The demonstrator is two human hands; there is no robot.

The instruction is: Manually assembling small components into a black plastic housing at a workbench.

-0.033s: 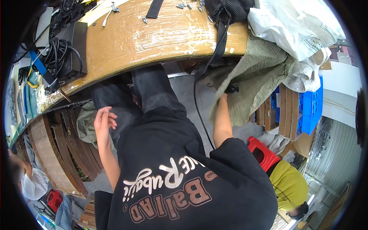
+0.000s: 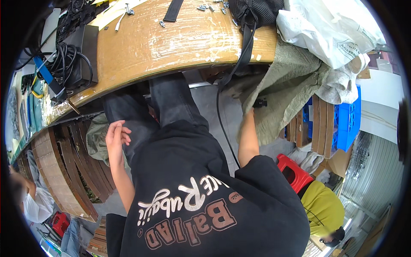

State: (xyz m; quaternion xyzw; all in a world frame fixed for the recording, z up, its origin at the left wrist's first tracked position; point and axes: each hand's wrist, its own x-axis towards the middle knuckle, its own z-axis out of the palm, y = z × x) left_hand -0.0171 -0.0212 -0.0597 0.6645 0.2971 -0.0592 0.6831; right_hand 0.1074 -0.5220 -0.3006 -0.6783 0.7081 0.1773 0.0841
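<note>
Reaching up at centre right of the frame, your right hand (image 2: 248, 115) disappears into the grey-green sack (image 2: 282, 85) hanging off the table edge; the cloth hides your fingers, so I cannot tell whether they grasp it. Just above, a small black clip (image 2: 260, 103) sits on the fabric beside a black strap (image 2: 239, 60). Your left hand (image 2: 116, 135), centre left, rests open with loose fingers on your dark trouser leg (image 2: 128, 115), under the worn wooden table (image 2: 150, 47).
</note>
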